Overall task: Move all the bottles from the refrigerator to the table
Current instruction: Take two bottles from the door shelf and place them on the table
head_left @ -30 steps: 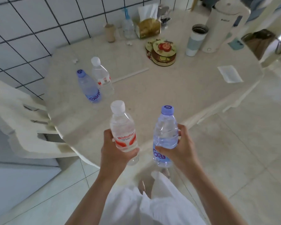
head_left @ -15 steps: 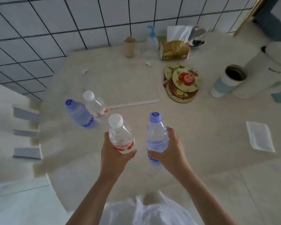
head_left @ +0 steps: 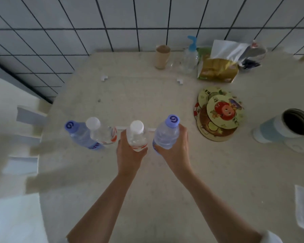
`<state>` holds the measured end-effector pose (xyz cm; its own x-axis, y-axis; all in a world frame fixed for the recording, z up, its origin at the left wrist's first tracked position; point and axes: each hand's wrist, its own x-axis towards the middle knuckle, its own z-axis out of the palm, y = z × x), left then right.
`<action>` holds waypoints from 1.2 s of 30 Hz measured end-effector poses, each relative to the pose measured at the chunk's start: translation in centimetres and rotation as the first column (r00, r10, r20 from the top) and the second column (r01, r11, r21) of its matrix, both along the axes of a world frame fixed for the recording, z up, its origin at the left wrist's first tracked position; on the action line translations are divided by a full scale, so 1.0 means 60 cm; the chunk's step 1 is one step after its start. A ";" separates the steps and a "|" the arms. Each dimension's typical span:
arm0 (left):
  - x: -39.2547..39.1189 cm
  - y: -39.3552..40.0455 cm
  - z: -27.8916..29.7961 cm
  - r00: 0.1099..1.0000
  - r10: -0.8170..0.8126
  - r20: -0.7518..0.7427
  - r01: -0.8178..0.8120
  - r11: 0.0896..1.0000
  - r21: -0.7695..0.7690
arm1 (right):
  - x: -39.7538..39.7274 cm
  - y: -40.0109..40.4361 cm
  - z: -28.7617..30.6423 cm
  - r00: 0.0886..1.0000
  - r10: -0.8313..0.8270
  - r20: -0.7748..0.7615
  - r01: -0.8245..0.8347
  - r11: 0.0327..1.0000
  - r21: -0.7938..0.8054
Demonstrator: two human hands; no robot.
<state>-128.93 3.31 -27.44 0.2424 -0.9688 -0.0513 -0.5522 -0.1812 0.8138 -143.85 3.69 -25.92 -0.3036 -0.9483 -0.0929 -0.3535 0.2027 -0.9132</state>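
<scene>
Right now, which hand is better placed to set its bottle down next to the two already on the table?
Left. The left hand holds its white-capped bottle right beside the standing pair, while the right hand with the blue-capped bottle is farther from them, with the left hand's bottle in between.

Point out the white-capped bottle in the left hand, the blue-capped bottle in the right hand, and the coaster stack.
white-capped bottle (head_left: 136,135), head view, clear shoulder
blue-capped bottle (head_left: 166,135), head view, upper body
coaster stack (head_left: 225,109), head view, top coaster's face
</scene>
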 end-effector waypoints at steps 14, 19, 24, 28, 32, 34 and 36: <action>0.027 -0.016 -0.034 0.991 -0.041 -0.131 0.051 0.996 0.072 | 0.025 -0.009 -0.022 1.000 0.012 -0.006 -0.013 0.999 -0.032; 0.037 -0.011 -0.032 0.986 -0.078 -0.148 0.091 0.992 0.083 | 0.023 0.011 -0.040 1.000 -0.005 -0.001 0.005 1.000 0.022; 0.042 -0.012 -0.034 0.977 -0.073 -0.201 0.104 0.983 0.148 | 0.031 0.023 -0.028 0.998 -0.060 -0.016 0.061 0.998 0.026; 0.044 -0.002 -0.039 0.969 -0.088 -0.232 0.130 0.977 0.171 | 0.037 0.026 -0.005 0.998 -0.055 -0.041 0.055 0.998 0.000; 0.050 0.011 -0.042 0.960 -0.114 -0.256 0.161 0.972 0.173 | 0.044 0.059 -0.015 0.990 -0.139 -0.011 0.140 0.986 0.087; 0.058 0.020 -0.038 0.962 -0.120 -0.245 0.168 0.967 0.189 | 0.048 0.076 -0.020 0.985 -0.171 -0.014 0.171 0.981 0.096; 0.065 0.033 -0.029 0.957 -0.116 -0.265 0.172 0.964 0.201 | 0.052 0.093 -0.014 0.982 -0.186 -0.031 0.188 0.975 0.116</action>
